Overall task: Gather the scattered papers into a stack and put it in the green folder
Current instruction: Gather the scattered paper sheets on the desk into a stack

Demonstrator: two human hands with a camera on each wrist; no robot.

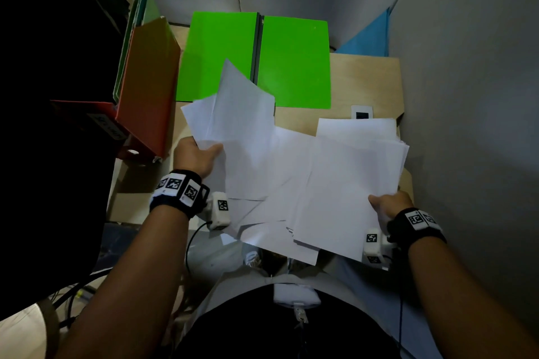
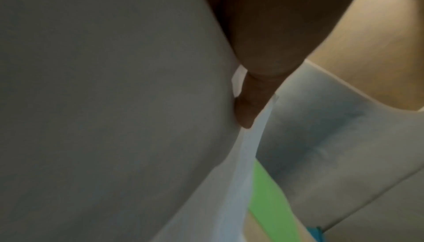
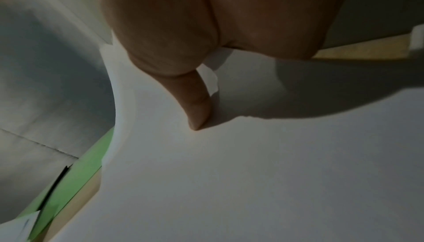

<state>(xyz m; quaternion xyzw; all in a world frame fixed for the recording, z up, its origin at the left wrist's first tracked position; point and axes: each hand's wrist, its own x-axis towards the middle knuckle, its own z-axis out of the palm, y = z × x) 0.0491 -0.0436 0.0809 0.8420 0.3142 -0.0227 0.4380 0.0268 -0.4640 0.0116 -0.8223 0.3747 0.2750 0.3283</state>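
Papers (image 1: 291,172) nearest the body: fanned, overlapping, corners pointing every way, held between 2 hands above the near edge of the table (image 1: 370,81). Right hand (image 1: 388,204) clamped on the near right corner of the thickest bundle, thumb (image 3: 197,104) pressed flat on the top sheet, fingers hidden beneath. Left hand (image 1: 198,154) pinching the left edge of a smaller sheaf, thumb (image 2: 252,100) on top, sheets tilted up and away. Judged as mid-gather: seemingly all in hand, not yet squared. Contact between the lowest right-hand sheets and the table: impossible to tell.

To square well:
- Bring both bundles together and loosen the pinch slightly.
- Stand the lot on a long edge and tap it on the bare wood, then turn and tap a short edge.
- Keep thumbs near the edges, not the middle, to avoid creasing.
- Watch the loose sheets at the bottom of the fan, likely to slip toward the lap.

Farther off, green folder (image 1: 294,61) lying open and flat, 2 covers spread either side of a dark spine, nothing inside either half. Upper corners of the left sheaf overlapping its near edge in the head view. Lay the squared stack on 1 cover, snug against the spine, then close.

Off to the left, red binder (image 1: 148,81) standing upright with thinner green files (image 1: 137,23) behind. Contents of both not visible.
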